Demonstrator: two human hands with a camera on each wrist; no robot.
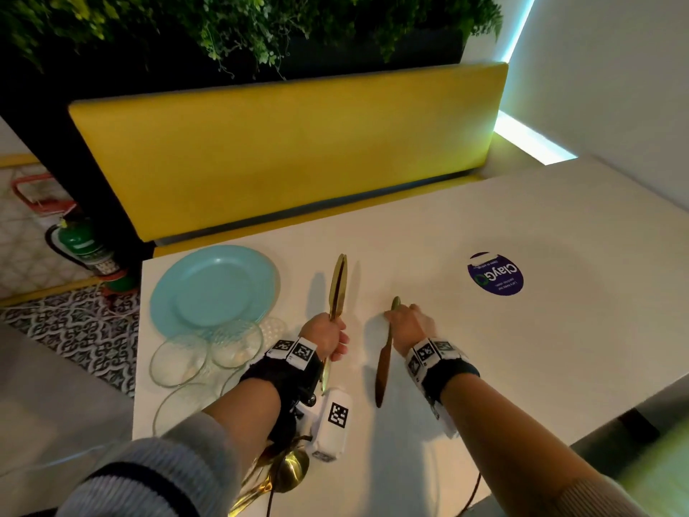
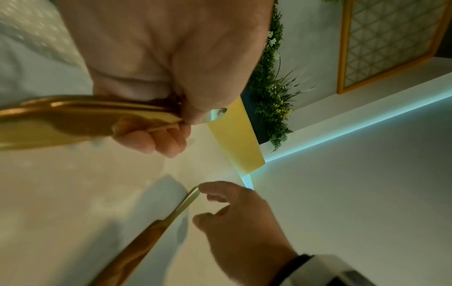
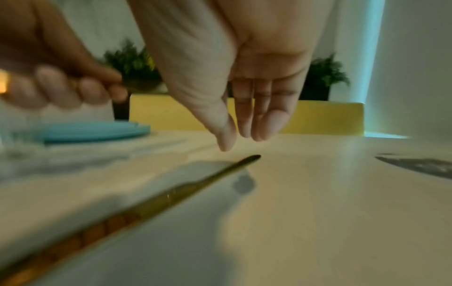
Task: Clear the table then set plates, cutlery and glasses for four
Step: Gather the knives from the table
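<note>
My left hand [image 1: 328, 335] grips a bundle of gold cutlery [image 1: 337, 289] upright over the white table [image 1: 484, 348]; its fingers [image 2: 159, 139] curl round the handles [image 2: 73, 116], and a gold spoon bowl [image 1: 290, 468] shows below the wrist. A single gold knife [image 1: 384, 363] lies flat on the table to the right of that bundle. My right hand [image 1: 406, 322] hovers over the knife's far end with straight fingers [image 3: 259, 120] pointing down, the thumb just above the knife [image 3: 171, 193]. A stack of turquoise plates [image 1: 214, 289] and clear glasses [image 1: 208, 352] sit at the table's left end.
A round purple sticker [image 1: 496, 274] lies on the table right of my hands. A yellow bench back [image 1: 290, 154] runs along the far edge under green plants [image 1: 261, 28]. A green fire extinguisher [image 1: 82, 240] stands on the patterned floor at the left.
</note>
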